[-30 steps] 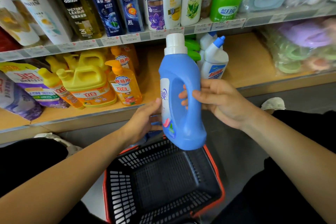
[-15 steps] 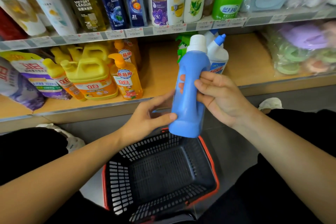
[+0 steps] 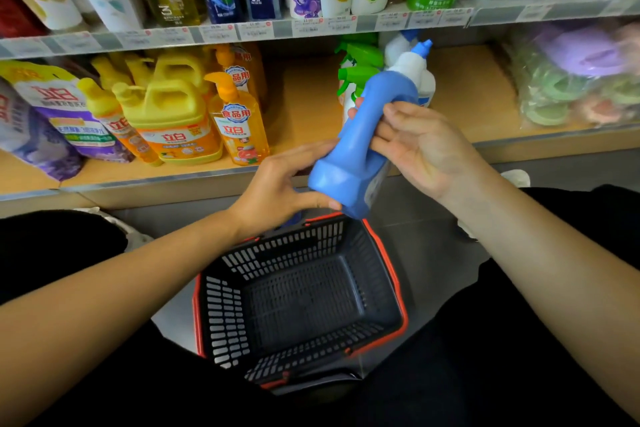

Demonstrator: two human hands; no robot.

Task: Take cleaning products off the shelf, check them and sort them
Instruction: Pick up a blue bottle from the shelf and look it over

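Smooth moulded-plastic blue detergent bottle (image 3: 360, 149), flat-based, narrowing to a handled neck under a white cap (image 3: 407, 68); held in the air in front of the lower shelf (image 3: 304, 104), just above the far rim of a black slotted plastic basket (image 3: 304, 302) with red edging; long axis tilted, cap up and to the right toward the shelf, base down-left toward the camera, underside partly in view; gripped by the right hand (image 3: 422, 149), fingers (image 3: 356, 104) curled through the handle, thumb over the near side; pinched at the base by the left hand (image 3: 277, 184), thumb under the bottom edge, forefinger along the side; half a second ago nearly upright with cap straight up, now leaned well over; behind, glossy yellow dish-soap jugs (image 3: 173, 114) and green trigger sprayers (image 3: 360, 69) on the wood-grain board.
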